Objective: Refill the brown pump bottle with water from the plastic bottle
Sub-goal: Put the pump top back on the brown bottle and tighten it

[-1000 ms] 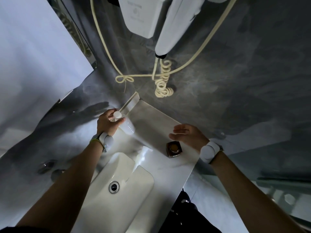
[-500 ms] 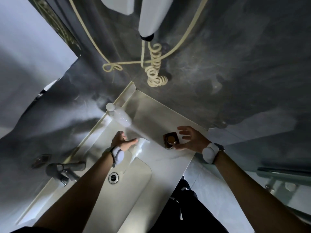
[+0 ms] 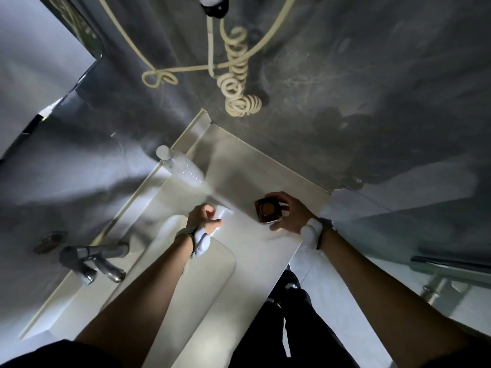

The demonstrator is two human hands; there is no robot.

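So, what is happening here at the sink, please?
A person stands at a bathroom counter beside the sink. The right hand grips the brown bottle, which stands on the counter with no pump on its neck. The left hand holds a white piece, probably the pump head. The plastic bottle stands at the back near the wall, cap on, and no hand touches it. No water is being poured at this moment.
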